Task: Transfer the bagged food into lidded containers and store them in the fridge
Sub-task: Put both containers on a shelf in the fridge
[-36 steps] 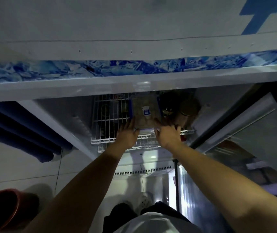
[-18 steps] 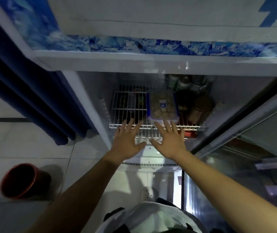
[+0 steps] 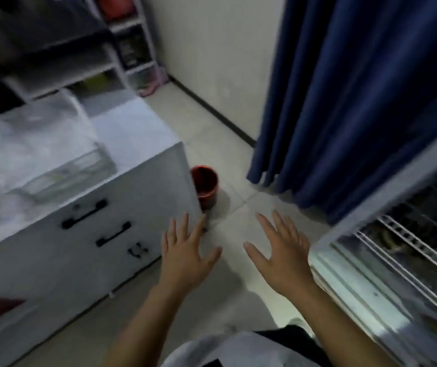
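My left hand [image 3: 185, 255] and my right hand [image 3: 281, 255] hover over the tiled floor with fingers spread, and neither holds anything. The open fridge [image 3: 387, 207] is at the right, with its white wire shelf [image 3: 410, 245] showing; its contents are dark and blurred. On the white counter [image 3: 138, 133] at the left lie clear plastic bags [image 3: 37, 133] and a clear container [image 3: 61, 176]. The lidded container placed in the fridge is out of view.
A red bucket [image 3: 204, 185] stands on the floor by the counter's corner. A dark blue curtain [image 3: 357, 88] hangs beside the fridge. The counter's front has black drawer handles [image 3: 83, 214]. White shelving [image 3: 130, 35] stands at the far wall.
My hands let go of the lidded container on the fridge shelf and drew back. My view has swung left, away from the fridge toward the counter and the floor.
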Tool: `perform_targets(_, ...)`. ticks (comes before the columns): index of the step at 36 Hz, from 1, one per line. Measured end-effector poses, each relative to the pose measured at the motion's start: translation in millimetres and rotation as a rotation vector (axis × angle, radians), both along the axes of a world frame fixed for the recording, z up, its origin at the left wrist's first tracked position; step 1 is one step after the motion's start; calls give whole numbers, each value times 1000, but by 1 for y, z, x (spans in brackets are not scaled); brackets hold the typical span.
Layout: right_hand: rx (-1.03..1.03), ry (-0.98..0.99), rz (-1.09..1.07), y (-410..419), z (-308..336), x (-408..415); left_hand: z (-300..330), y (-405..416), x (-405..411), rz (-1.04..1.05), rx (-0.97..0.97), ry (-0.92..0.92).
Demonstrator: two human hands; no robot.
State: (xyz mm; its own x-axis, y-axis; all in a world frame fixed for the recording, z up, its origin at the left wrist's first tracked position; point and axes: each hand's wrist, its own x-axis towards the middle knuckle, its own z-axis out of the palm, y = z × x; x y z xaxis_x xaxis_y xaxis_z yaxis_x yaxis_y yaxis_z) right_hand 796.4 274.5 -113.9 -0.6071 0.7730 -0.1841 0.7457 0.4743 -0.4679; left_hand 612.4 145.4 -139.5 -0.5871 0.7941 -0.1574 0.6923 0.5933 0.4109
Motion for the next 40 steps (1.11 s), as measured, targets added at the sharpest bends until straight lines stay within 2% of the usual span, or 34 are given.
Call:
perform_targets(6, -20, 36, 280, -59, 12, -107, 12, -109, -86, 362, 47, 38)
perform_targets(11, 23, 19, 521, -83, 26, -192, 24, -171, -136, 522, 172, 71)
perform_targets(22, 23, 185, 973, -156, 64, -389, 51, -246, -232, 917, 69, 92)
perform_targets(27, -6, 252, 1146, -190, 71, -462, 64, -274, -271, 1010, 45, 127)
perform_targets(32, 110, 167, 1283, -220, 66, -539, 72, -308, -317, 1062, -38, 140)
perform_targets(40, 138, 55, 1294, -268, 39, -629, 58, -357, -409, 1016, -105, 105)
